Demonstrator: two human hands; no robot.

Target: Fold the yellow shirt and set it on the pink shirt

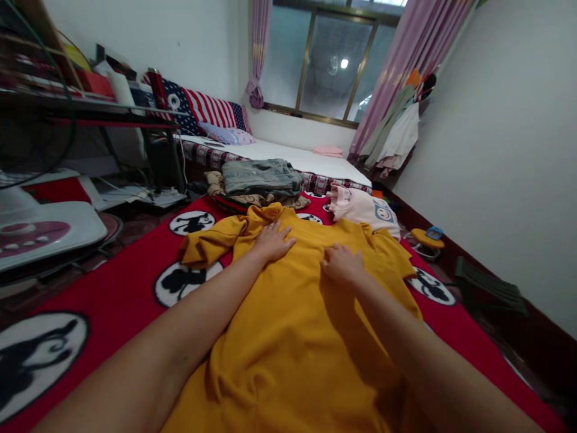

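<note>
A mustard-yellow short-sleeved shirt lies spread out in front of me, its neckline at the far side and its sleeves out to either side. Loose folds run across its near part, and the hem is out of view. My left hand rests flat near the left shoulder, fingers spread on the cloth. On the right of the chest, my right hand has its fingers curled together against the fabric; the fingertips are partly hidden. Beneath the shirt is a red blanket with black-and-white round animal prints.
Folded jeans lie on patterned brown cloth beyond the shirt. A folded pale pink top is at the far right. A cluttered desk stands left, a white-covered bench under the window, and a yellow stool right.
</note>
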